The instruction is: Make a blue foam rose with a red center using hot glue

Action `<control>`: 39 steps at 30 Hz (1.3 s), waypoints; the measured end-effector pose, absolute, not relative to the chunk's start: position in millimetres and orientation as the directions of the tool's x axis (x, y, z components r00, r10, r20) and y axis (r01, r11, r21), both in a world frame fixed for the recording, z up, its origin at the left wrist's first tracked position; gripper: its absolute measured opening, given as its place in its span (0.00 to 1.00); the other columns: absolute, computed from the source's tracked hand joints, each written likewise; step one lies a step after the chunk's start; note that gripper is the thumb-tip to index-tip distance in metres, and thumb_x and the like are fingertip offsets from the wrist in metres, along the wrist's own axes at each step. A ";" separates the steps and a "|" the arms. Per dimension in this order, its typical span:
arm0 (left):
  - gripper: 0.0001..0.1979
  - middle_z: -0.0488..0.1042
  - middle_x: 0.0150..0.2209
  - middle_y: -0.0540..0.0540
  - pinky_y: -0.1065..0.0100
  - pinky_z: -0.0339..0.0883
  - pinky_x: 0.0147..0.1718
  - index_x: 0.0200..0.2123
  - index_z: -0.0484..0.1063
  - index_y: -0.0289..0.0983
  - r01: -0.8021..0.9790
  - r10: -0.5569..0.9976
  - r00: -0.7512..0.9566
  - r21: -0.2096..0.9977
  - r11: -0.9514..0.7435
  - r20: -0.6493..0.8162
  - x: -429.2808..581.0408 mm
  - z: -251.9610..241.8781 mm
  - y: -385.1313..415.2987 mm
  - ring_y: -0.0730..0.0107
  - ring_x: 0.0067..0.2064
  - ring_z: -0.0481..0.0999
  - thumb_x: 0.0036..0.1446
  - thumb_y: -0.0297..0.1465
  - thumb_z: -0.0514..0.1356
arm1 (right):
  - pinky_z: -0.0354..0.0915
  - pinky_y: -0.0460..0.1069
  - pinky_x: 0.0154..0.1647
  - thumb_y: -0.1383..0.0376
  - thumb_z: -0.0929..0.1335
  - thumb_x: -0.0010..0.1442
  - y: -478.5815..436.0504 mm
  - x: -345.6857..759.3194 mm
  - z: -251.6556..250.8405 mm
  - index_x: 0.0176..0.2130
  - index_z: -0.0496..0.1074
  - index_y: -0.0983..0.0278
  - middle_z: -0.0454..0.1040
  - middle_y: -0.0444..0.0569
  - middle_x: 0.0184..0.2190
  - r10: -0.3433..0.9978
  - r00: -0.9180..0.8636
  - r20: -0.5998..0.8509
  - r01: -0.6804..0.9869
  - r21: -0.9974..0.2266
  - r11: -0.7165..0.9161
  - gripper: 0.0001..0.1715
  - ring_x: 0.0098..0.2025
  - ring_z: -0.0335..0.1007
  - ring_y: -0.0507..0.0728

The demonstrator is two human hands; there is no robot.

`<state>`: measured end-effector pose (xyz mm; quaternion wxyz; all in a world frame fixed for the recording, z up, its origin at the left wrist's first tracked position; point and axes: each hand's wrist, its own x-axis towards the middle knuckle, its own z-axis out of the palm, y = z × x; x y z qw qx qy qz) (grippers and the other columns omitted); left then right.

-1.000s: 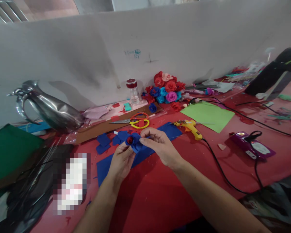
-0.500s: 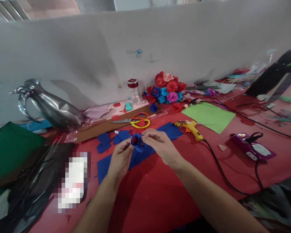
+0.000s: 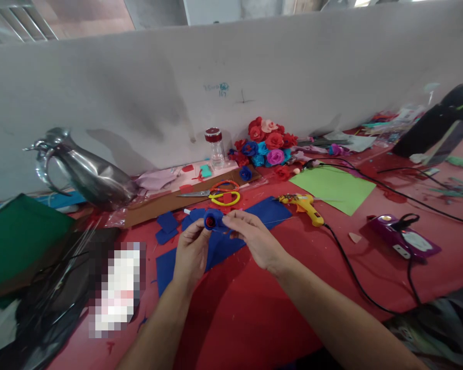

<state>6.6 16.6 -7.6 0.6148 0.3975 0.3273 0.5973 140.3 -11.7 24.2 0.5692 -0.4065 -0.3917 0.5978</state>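
Observation:
Between my hands is a blue paper flower [image 3: 212, 220] with a dark red centre, its opening facing me. My left hand [image 3: 192, 246] is closed on it from the left, thumb and fingers at its base. My right hand [image 3: 252, 234] has its fingertips pinched at the flower's right-hand petal; what lies under the fingers is partly hidden. Beneath them lies a blue paper sheet [image 3: 270, 210] on the red tabletop [image 3: 250, 318]. Cut blue pieces [image 3: 167, 226] lie to the left. Scissors [image 3: 224, 198] with yellow and orange handles rest just beyond the flower.
A yellow glue gun [image 3: 304, 205] lies to the right, its cord running to a purple power strip [image 3: 405, 239]. Behind stand a bunch of paper roses [image 3: 270, 141], a lidded glass jar [image 3: 216, 149] and a leaning steel jug [image 3: 88, 169]. A green sheet [image 3: 335, 187] lies at right.
The flower has turned slightly and shifted a little left in my left hand. My right hand's fingers have moved along its right side. The view has tilted slightly.

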 end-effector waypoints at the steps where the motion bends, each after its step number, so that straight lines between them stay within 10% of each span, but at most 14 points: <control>1: 0.11 0.78 0.27 0.51 0.71 0.66 0.37 0.28 0.80 0.39 -0.479 0.994 0.076 0.877 -0.030 0.075 6.9 -7.9 16.9 0.74 0.31 0.73 0.36 0.32 0.73 | 0.56 0.47 0.32 0.58 0.72 0.48 -12.2 138.9 23.7 0.24 0.69 0.63 0.66 0.40 0.23 0.999 -0.047 -0.025 -0.371 -0.928 -0.041 0.12 0.28 0.60 0.50; 15: 0.13 0.78 0.27 0.52 0.75 0.66 0.34 0.27 0.80 0.39 -0.565 0.993 0.118 0.823 0.063 0.005 8.0 -11.5 16.3 0.77 0.29 0.72 0.34 0.33 0.74 | 0.57 0.46 0.34 0.69 0.73 0.41 -12.8 138.2 23.2 0.24 0.67 0.62 0.68 0.38 0.23 0.994 -0.102 -0.027 -0.427 -0.902 -0.068 0.11 0.29 0.61 0.49; 39: 0.09 0.77 0.26 0.51 0.70 0.65 0.35 0.26 0.80 0.39 -0.501 0.989 0.145 0.864 0.055 0.021 8.4 -6.7 11.7 0.74 0.30 0.71 0.37 0.30 0.73 | 0.55 0.47 0.31 0.59 0.74 0.45 -11.2 139.6 22.8 0.21 0.71 0.63 0.67 0.40 0.19 0.998 -0.043 -0.052 -0.496 -0.866 -0.066 0.11 0.25 0.60 0.49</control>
